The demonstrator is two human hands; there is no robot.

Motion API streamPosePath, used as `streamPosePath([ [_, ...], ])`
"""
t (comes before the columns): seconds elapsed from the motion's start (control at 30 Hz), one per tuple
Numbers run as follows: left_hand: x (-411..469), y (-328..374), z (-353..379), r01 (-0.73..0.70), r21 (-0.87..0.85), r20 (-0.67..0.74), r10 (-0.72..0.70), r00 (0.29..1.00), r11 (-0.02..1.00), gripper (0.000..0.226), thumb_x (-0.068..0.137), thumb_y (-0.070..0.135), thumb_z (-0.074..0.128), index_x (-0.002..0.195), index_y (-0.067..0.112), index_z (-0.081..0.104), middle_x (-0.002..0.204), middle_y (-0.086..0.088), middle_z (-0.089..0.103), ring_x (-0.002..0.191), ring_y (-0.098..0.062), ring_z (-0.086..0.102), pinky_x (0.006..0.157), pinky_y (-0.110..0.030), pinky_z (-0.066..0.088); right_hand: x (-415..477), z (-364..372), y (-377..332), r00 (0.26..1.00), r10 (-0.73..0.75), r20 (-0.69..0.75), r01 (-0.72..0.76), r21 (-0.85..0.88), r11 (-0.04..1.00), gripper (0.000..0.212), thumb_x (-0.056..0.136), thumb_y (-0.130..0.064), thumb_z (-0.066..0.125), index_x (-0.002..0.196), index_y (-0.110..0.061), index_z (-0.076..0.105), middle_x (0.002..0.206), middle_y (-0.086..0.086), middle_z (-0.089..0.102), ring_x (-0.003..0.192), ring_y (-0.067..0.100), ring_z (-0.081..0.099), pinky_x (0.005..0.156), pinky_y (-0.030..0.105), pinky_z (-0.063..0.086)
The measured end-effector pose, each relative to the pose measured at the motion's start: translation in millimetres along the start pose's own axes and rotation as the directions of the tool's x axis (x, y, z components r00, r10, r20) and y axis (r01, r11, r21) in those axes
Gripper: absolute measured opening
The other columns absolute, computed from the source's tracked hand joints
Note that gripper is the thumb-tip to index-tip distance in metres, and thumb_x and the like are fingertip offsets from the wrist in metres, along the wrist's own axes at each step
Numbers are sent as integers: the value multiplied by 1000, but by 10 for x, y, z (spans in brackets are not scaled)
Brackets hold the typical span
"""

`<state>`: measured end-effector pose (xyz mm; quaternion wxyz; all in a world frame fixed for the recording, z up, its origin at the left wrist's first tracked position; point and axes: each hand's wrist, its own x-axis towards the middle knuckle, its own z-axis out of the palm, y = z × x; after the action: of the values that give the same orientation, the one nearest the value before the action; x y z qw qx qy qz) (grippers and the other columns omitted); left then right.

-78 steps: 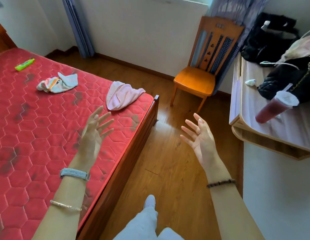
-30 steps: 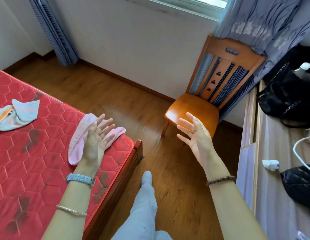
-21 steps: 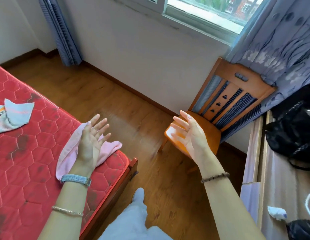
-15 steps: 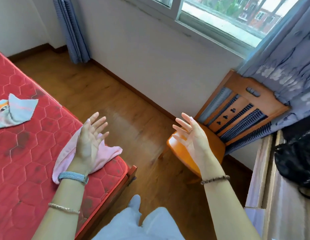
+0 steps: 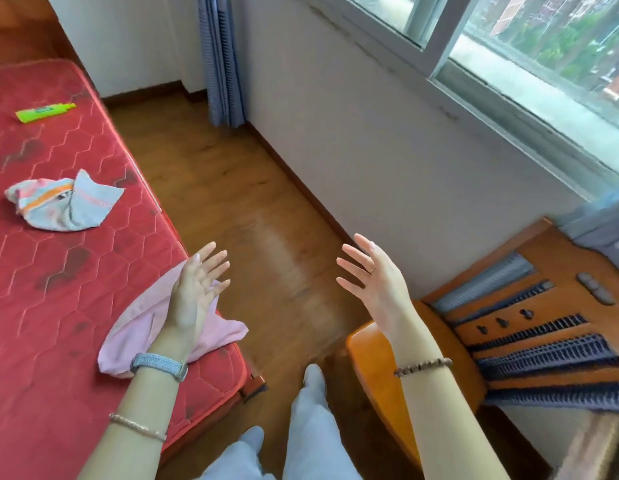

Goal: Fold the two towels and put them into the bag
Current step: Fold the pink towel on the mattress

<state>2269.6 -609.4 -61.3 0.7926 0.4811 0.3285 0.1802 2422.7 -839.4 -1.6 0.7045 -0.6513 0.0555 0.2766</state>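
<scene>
Crumpled at far left on the red hexagon-quilted mattress (image 5: pixel 41 271): pale blue and pink cloth towel with an orange stripe (image 5: pixel 64 204), unfolded. Nearer the mattress corner, rumpled soft pink cloth towel (image 5: pixel 142 327), likewise unfolded, beneath the raised left hand (image 5: pixel 194 292), fingers spread, holding nothing. Further right, right hand (image 5: pixel 377 278) over the floor, spread and empty too. No bag in view (so apparently nothing packed). Both folds and the bagging left to do.

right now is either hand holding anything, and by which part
Nothing is held. The left hand, fingers spread, shows in front of the pink towel without gripping it; the right hand is open too, over the wooden floor.
</scene>
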Motion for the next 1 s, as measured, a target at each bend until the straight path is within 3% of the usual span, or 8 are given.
streamPosePath([
  [0.37,462,-367,830,-25,-132,-251,-9,968,991,40,108,32,30,136,18,54,129,-2,64,122,-20,60,97,-38,48,1188,-162,-584,936,63,346,5,-194,981,33,97,-43,50,127,-32,59,129,-1,64,116,20,63,102,52,47],
  [0.5,500,-335,715,-27,-181,-367,-42,929,983,44,107,35,31,139,15,53,131,-1,62,114,-12,63,87,-28,48,1429,-31,-611,896,109,430,-4,-238,971,32,97,-42,50,127,-33,58,130,-1,63,117,21,62,104,53,45],
  [0.63,495,-325,465,-59,-257,-448,-65,892,965,37,106,36,31,131,28,58,135,3,60,120,-7,58,101,-33,43,1635,292,-593,827,163,537,12,-307,952,35,98,-42,48,130,-32,56,130,-2,62,117,18,62,104,52,45],
  [0.8,497,-255,219,-118,-289,-597,-82,798,950,44,106,35,36,145,16,47,144,-6,53,133,-22,51,94,-33,47,1884,901,-571,742,211,636,47,-363,931,34,99,-40,47,131,-30,56,130,0,62,116,19,63,103,51,46],
  [0.9,616,-137,34,-186,-362,-631,-93,771,914,44,107,38,27,142,21,47,146,-7,50,139,-23,43,109,-38,38,2030,1271,-575,700,223,679,68,-374,925,33,99,-39,46,130,-30,56,130,-1,62,116,19,63,103,51,46],
  [1.0,792,-1,-153,-232,-368,-668,-83,739,900,43,107,40,27,141,24,48,132,-1,58,135,-24,46,113,-40,34,2186,1641,-604,663,237,710,108,-403,909,34,99,-41,46,130,-31,55,129,-3,62,116,18,63,102,50,47],
])
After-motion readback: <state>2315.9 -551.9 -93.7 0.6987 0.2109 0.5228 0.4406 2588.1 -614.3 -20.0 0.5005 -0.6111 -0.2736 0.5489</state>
